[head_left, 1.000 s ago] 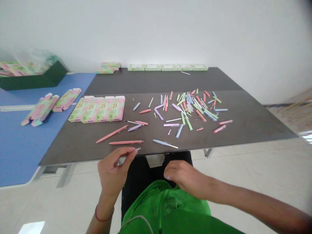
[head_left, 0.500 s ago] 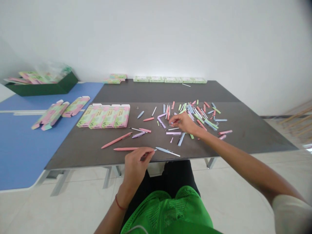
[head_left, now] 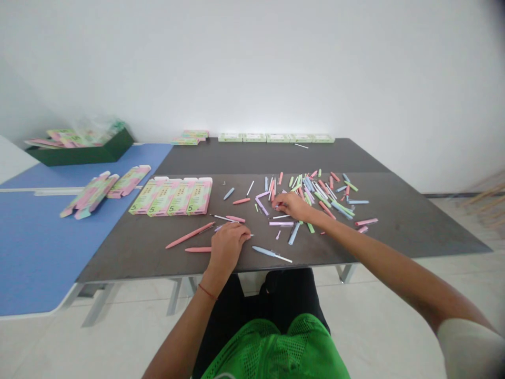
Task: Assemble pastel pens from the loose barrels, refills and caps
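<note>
Two hands work over a dark counter (head_left: pixel 118 252). The left hand (head_left: pixel 226 248) is closed on a slim pen (head_left: pixel 251 235), with only its tip showing past the fingers at 2 o'clock. The right hand (head_left: pixel 290 206) rests at the near edge of a scattered pile of pastel pen parts (head_left: pixel 319 197) in the middle of the counter, its fingers curled and pinched together; whether they grip a piece is too small to tell. From the left hand, a pink pen (head_left: pixel 189 235) lies at 9 o'clock and a blue pen (head_left: pixel 270 254) at 3 o'clock. Four flat printed cartons (head_left: pixel 169 196) sit side by side at 10 o'clock. Farther left, a blue counter (head_left: pixel 39 247) carries more cartons (head_left: pixel 92 196) and a green tray (head_left: pixel 82 155). A row of closed green boxes (head_left: pixel 276 137) lines the far edge at 12 o'clock.
</note>
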{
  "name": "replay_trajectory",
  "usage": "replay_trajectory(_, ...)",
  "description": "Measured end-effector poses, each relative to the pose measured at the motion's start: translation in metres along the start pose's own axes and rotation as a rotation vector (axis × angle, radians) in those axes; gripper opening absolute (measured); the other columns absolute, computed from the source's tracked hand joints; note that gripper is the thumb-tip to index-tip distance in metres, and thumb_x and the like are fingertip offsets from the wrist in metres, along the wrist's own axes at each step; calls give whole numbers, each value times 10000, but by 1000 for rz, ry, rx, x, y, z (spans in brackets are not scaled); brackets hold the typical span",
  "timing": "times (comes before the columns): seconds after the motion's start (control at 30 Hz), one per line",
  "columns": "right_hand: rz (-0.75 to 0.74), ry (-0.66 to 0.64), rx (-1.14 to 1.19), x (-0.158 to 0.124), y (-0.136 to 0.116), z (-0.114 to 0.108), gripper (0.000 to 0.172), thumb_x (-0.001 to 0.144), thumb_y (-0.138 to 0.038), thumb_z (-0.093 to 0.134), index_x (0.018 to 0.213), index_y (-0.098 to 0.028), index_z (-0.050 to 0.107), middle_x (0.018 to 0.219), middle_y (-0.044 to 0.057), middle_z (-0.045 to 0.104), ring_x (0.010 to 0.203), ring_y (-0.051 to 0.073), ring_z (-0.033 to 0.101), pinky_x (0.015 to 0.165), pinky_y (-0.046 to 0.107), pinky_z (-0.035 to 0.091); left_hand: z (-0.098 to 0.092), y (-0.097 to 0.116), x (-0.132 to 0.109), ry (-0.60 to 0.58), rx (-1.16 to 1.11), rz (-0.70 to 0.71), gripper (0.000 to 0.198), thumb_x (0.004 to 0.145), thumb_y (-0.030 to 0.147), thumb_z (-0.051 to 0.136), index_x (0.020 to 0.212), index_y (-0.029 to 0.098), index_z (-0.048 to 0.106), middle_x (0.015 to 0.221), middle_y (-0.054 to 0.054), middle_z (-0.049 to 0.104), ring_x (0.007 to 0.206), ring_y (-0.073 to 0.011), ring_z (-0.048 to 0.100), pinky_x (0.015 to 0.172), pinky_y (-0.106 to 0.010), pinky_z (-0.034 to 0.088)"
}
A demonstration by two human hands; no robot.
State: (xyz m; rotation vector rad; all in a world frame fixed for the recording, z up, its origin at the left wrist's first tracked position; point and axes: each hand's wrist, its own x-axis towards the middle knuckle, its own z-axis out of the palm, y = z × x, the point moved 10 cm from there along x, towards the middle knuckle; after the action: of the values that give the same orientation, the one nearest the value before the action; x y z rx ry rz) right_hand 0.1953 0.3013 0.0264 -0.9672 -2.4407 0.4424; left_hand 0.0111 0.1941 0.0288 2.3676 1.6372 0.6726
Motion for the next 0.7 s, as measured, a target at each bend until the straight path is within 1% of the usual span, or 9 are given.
replay_trajectory(0.1, -42, -8, -17, -2, 0, 1, 174, 870, -104, 656, 899, -159, 819, 917, 115, 806, 877, 245, 747, 835, 334, 551, 5, -5, 0, -9, -20, 0, 75, 945, 224, 723, 917, 216, 792, 1046, -46, 788, 1044, -249, 696, 929, -354, 506)
replay_trajectory(0.2, -62, -15, -40, -4, 3, 1, 170, 899, -145, 682, 971, -172, 834, 993, 138, 817, 952, 271, 755, 892, 374, 562, 11, -5, 2, -40, -34, 20, 112, 962, 202, 695, 924, 206, 800, 1027, -48, 785, 1009, -231, 703, 929, -340, 517)
replay_trajectory(0.3, -67, -25, -64, -5, 8, 1, 198, 898, -145, 700, 1041, -176, 834, 1036, 148, 818, 974, 282, 759, 912, 396, 566, 15, -4, 3, -65, -29, 41, 150, 976, 180, 662, 933, 197, 804, 1013, -54, 775, 992, -224, 700, 916, -333, 520)
replay_trajectory(0.47, -60, -37, -94, -8, 11, -1, 190, 904, -151, 713, 1053, -170, 829, 1039, 143, 816, 957, 275, 762, 906, 394, 573, 15, -1, 2, -68, 24, 46, 152, 979, 157, 639, 963, 184, 788, 1023, -74, 753, 1009, -247, 674, 882, -343, 514)
replay_trajectory(0.57, -51, -25, -118, -13, 6, -10, 230, 927, -179, 707, 1133, -177, 810, 1103, 141, 801, 1025, 280, 742, 953, 414, 555, 15, 1, 2, -59, 59, 54, 149, 980, 134, 620, 951, 183, 758, 1030, -77, 739, 1007, -245, 660, 862, -335, 510)
replay_trajectory(0.7, -22, 27, -222, -24, -7, -37, 258, 966, -186, 660, 1187, -184, 792, 1181, 152, 768, 1111, 292, 697, 991, 445, 522, 16, 2, 2, -34, 82, 75, 146, 984, 94, 585, 941, 163, 706, 1059, -100, 723, 1015, -256, 655, 883, -359, 514)
